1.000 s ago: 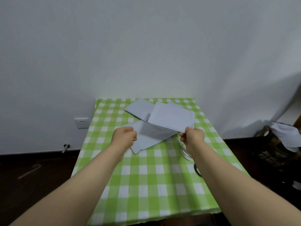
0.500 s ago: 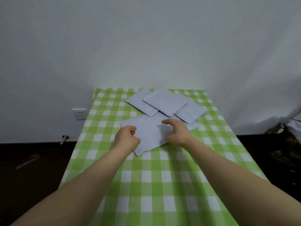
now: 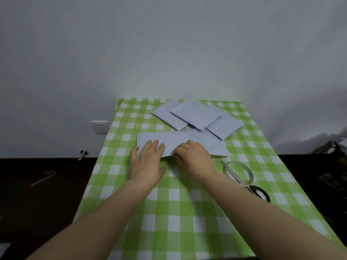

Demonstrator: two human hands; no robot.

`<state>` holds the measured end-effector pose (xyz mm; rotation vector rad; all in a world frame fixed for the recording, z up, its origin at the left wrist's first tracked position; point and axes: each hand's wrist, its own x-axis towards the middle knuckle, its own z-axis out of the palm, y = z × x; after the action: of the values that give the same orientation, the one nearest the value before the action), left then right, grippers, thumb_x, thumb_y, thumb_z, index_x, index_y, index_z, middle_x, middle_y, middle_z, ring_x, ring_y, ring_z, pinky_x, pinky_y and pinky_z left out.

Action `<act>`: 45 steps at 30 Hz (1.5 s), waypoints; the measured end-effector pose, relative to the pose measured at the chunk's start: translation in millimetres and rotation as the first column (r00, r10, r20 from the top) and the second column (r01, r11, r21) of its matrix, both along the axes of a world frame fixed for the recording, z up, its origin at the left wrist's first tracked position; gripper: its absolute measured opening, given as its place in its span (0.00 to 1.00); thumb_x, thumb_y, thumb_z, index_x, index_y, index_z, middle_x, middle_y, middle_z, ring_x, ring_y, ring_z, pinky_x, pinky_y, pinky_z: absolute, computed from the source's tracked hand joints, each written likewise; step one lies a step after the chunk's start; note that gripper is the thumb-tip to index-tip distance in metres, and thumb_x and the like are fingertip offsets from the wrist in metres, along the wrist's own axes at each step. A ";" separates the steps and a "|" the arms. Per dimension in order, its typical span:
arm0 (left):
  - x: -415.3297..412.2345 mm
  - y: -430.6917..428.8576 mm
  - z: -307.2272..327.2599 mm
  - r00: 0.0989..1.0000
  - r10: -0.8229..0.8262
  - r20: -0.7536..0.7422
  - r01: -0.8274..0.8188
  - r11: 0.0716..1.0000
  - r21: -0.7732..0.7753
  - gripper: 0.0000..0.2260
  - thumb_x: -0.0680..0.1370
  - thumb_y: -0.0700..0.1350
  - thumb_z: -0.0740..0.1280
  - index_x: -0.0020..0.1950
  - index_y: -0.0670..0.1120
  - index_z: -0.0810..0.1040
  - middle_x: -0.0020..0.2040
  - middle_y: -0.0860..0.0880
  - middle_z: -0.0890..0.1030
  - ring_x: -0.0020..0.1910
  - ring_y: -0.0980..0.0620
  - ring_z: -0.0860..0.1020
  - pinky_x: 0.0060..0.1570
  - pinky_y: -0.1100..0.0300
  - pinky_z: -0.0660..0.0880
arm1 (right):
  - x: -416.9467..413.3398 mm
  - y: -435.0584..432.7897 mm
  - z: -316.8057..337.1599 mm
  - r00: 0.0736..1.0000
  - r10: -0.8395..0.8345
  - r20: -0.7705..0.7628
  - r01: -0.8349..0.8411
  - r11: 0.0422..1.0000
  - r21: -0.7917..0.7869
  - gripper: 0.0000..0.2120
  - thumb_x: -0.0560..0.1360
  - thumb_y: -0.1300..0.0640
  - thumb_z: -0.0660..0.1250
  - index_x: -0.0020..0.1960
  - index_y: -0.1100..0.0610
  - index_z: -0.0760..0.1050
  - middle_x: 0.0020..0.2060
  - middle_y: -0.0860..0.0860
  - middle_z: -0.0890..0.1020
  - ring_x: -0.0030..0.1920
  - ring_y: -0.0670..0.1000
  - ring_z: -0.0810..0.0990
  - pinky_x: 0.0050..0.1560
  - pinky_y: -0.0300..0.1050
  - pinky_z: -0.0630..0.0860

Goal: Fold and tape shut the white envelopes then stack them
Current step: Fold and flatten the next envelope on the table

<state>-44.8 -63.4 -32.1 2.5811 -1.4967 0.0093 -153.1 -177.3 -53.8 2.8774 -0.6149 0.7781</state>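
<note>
A long white envelope (image 3: 174,140) lies flat across the middle of the green checked table (image 3: 187,212). My left hand (image 3: 146,162) lies on its left part with straight fingers pressing it down. My right hand (image 3: 195,160) has curled fingers pinching the envelope's near edge at the middle. Behind it three folded white envelopes (image 3: 197,117) lie overlapping near the table's far edge. A clear tape roll (image 3: 239,172) sits to the right of my right wrist.
Scissors (image 3: 249,184) lie across the tape roll, with black handles toward the near right. A white wall with a socket (image 3: 100,127) stands behind the table. Dark floor lies left; a dark bag (image 3: 332,156) sits at the right.
My left hand opened from a fist and now lies flat on the envelope. My right hand drew back to the envelope's near edge. The view tilted, bringing tape and scissors back in.
</note>
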 end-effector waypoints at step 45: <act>-8.6 94.4 115.9 0.366 -0.166 -0.916 -0.496 0.798 -0.343 0.05 0.77 0.39 0.67 0.41 0.41 0.77 0.35 0.45 0.76 0.27 0.52 0.66 0.19 0.69 0.63 | -95.4 72.5 130.4 0.905 -0.360 0.227 -0.172 0.179 0.969 0.12 0.69 0.56 0.75 0.29 0.54 0.78 0.23 0.45 0.72 0.27 0.46 0.63 0.27 0.37 0.57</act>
<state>-53.4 31.0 83.8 1.6164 -0.5775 -0.7343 -248.5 -104.8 76.6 3.6241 -2.0894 1.3888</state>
